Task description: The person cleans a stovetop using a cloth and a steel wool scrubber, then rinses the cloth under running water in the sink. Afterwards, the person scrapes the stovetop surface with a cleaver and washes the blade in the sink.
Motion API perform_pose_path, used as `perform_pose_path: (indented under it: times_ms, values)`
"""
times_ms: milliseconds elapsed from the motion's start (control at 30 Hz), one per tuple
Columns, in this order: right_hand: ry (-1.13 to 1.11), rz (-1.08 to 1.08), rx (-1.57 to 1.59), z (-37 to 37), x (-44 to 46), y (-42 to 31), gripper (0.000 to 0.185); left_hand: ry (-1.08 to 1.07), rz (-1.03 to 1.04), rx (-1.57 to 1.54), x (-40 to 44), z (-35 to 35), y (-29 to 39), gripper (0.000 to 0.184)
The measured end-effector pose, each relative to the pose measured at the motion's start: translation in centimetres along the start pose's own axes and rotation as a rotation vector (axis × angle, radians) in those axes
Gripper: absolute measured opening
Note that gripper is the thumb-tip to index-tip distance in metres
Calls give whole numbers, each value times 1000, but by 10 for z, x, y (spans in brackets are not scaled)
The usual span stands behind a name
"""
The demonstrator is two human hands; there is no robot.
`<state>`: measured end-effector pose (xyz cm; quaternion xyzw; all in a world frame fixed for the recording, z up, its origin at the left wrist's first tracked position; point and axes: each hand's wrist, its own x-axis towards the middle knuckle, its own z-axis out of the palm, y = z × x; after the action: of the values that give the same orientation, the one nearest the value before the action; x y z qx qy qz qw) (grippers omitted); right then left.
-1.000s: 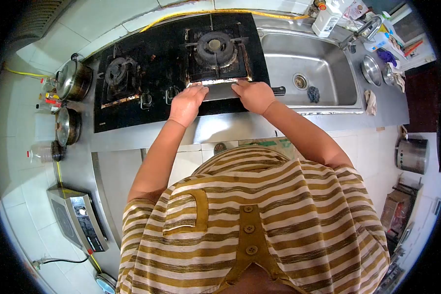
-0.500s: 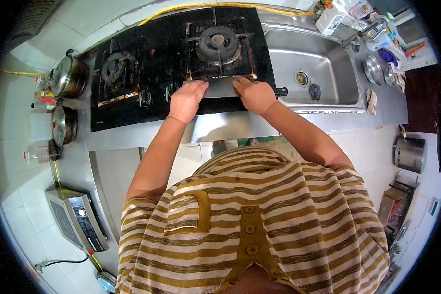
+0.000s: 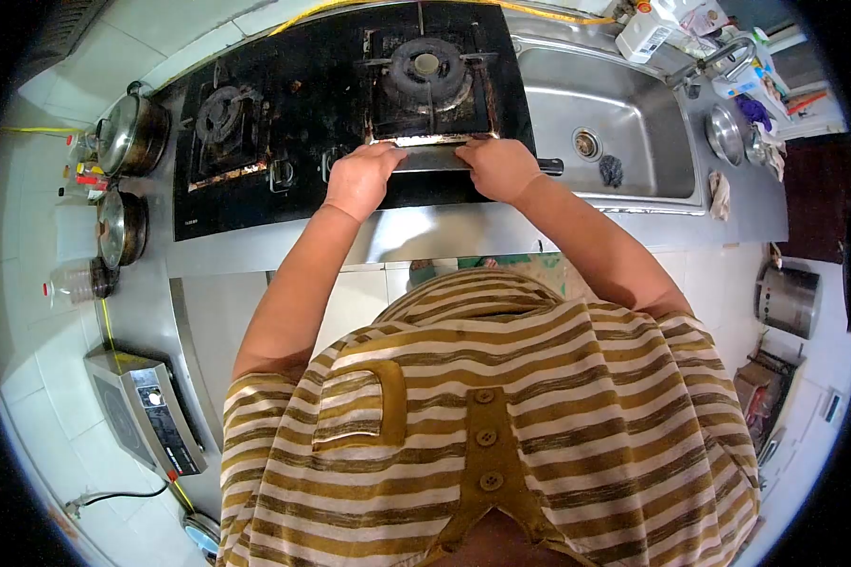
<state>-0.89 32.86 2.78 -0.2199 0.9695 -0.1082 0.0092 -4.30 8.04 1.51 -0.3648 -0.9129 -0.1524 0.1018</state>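
A cleaver (image 3: 431, 159) lies crosswise at the front of the black glass gas stove (image 3: 317, 85), its blade stretched between my hands and its dark handle sticking out past my right wrist. My left hand (image 3: 361, 177) is closed on the left end of the blade. Farther right, my right hand (image 3: 501, 168) grips the blade near the handle. The blade's far edge is close to the rust-stained frame below the right burner (image 3: 425, 71); whether they touch I cannot tell. Stove knobs (image 3: 282, 175) are left of my left hand.
Right of the stove is a steel sink (image 3: 563, 90) with a dark scouring pad (image 3: 611, 170) in it. Lidded pots (image 3: 134, 132) stand on the left counter, above an induction cooker (image 3: 147, 411). Metal bowls (image 3: 723, 132) sit beyond the sink.
The cleaver's blade now shows as a narrower strip between my hands. Both hands still grip it. The whole view has shifted slightly.
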Motion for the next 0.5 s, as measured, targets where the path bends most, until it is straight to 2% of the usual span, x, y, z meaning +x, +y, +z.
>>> perform_pose_path:
  times_ms: [67, 167, 300, 367, 500]
  values:
    - [-159, 45, -25, -4, 1, -2, 25, -29, -15, 5, -2, -4, 3, 31]
    - [-215, 31, 1, -11, -9, -8, 26, -135, -27, -19, -9, -13, 11, 30]
    - [-105, -24, -13, -8, -24, -19, 26, -105, -44, -1, -26, -10, 21, 31]
    - [-44, -25, -21, -7, -24, -23, 28, 32, -28, 51, -33, -7, 21, 31]
    - [-15, -16, -53, -4, -13, -22, 29, 125, 8, 74, -30, -4, 13, 30]
